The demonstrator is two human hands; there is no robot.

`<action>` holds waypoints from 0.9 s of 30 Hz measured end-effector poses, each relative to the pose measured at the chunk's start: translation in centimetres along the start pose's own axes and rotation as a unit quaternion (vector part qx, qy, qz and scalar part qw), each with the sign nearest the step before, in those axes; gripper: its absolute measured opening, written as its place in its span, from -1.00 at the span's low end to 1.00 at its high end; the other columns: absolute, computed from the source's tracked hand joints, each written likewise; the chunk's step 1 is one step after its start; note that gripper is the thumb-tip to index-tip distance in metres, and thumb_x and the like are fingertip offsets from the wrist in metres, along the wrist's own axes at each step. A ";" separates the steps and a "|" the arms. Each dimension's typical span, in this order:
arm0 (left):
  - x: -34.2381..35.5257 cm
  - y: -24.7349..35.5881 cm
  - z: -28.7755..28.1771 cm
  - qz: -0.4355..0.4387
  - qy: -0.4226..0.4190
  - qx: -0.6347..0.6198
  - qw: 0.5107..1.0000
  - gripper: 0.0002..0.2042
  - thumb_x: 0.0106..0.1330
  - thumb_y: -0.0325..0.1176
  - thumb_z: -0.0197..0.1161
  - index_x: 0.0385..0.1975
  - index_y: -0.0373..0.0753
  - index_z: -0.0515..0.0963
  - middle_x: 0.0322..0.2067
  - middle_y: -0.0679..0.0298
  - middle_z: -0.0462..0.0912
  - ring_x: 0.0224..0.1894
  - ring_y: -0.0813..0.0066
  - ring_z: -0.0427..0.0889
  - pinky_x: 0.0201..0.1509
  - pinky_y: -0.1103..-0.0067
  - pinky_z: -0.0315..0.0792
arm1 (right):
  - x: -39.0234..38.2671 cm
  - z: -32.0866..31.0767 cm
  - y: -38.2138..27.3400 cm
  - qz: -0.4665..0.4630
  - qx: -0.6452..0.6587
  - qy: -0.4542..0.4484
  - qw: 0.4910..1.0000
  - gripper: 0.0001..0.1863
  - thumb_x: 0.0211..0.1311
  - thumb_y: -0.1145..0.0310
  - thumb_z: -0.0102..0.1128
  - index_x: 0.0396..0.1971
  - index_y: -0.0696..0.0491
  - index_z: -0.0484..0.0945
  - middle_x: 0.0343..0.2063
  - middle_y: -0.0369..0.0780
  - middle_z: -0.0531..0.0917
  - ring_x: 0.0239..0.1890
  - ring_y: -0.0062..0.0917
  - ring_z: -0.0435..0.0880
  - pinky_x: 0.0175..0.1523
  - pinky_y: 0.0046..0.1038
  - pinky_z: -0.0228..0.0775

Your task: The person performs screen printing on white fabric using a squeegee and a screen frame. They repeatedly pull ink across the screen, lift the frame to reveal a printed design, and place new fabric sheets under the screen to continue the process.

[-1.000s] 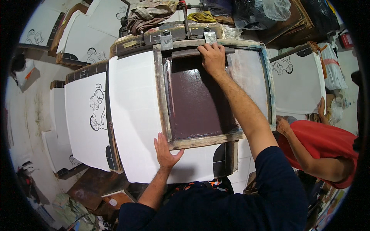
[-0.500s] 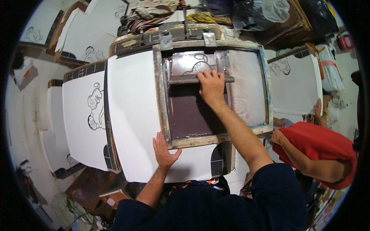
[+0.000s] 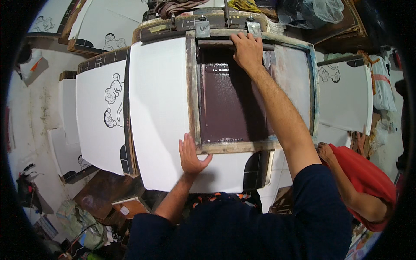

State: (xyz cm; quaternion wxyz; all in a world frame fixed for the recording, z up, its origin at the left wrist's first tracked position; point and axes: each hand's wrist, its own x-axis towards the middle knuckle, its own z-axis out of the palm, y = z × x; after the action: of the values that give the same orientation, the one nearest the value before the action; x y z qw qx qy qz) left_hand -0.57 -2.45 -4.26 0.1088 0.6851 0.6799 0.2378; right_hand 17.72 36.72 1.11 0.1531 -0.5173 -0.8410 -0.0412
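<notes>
Frame (image 3: 193,86): we see rough, worn wood
Ink (image 3: 223,102): glossy
Clamps (image 3: 202,29): metal
Sheet (image 3: 158,99): smooth, matt
Bag (image 3: 320,12): clear, glossy plastic

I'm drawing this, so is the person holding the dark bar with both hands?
No, only the right hand is on the dark bar; the left hand is by the wooden frame.

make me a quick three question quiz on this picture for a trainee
1. True or false: the left hand is at the near left corner of the wooden frame.
2. Which hand grips the dark bar? A) left B) right C) neither
3. How many silver brackets sit at the frame's far edge?

Key: 1. True. 2. B, the right hand. 3. Two.
</notes>
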 end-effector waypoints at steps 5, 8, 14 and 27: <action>0.0 -0.3 0.1 0.003 0.000 0.006 1.000 0.08 0.08 -0.05 0.55 0.48 -0.53 0.08 0.41 -0.29 0.27 0.54 -0.15 0.20 0.60 -0.07 -0.02 | -8.7 -3.8 -3.2 0.021 0.021 -0.059 0.998 -0.50 -0.11 0.41 0.52 -0.08 -0.12 0.56 -0.15 -0.32 0.61 0.03 -0.31 0.57 0.10 -0.17 0.32; -0.2 -0.6 0.3 0.004 -0.001 0.007 1.000 0.09 0.10 -0.03 0.54 0.50 -0.51 0.05 0.43 -0.26 0.25 0.56 -0.09 0.16 0.62 -0.03 -0.06 | -15.1 -6.2 -5.6 0.027 0.039 -0.078 0.996 -0.49 -0.13 0.42 0.52 -0.10 -0.13 0.56 -0.17 -0.31 0.59 0.01 -0.31 0.56 0.11 -0.17 0.29; -0.2 -0.7 0.4 -0.005 -0.008 -0.016 1.000 0.09 0.12 -0.05 0.53 0.53 -0.45 0.01 0.47 -0.20 0.19 0.58 -0.04 0.11 0.64 0.00 -0.11 | -25.6 -10.0 -10.1 0.046 0.057 -0.124 0.990 -0.38 -0.27 0.43 0.61 -0.07 -0.15 0.58 -0.15 -0.31 0.56 0.02 -0.31 0.52 0.14 -0.15 0.26; 0.2 -0.3 0.3 -0.047 -0.011 -0.055 0.997 0.12 0.08 -0.17 0.58 0.54 -0.44 -0.03 0.49 -0.17 0.18 0.58 -0.04 0.13 0.65 -0.02 -0.16 | -26.7 -10.1 -10.1 0.032 0.062 -0.129 0.989 -0.34 -0.24 0.42 0.63 -0.01 -0.11 0.57 -0.13 -0.29 0.56 0.04 -0.31 0.52 0.22 -0.10 0.25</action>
State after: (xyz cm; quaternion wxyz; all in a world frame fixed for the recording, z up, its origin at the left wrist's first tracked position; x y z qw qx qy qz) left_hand -0.67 -2.14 -4.61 0.1648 0.6476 0.6961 0.2625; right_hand 22.12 6.86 3.59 0.0766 -0.5342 -0.8378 0.0831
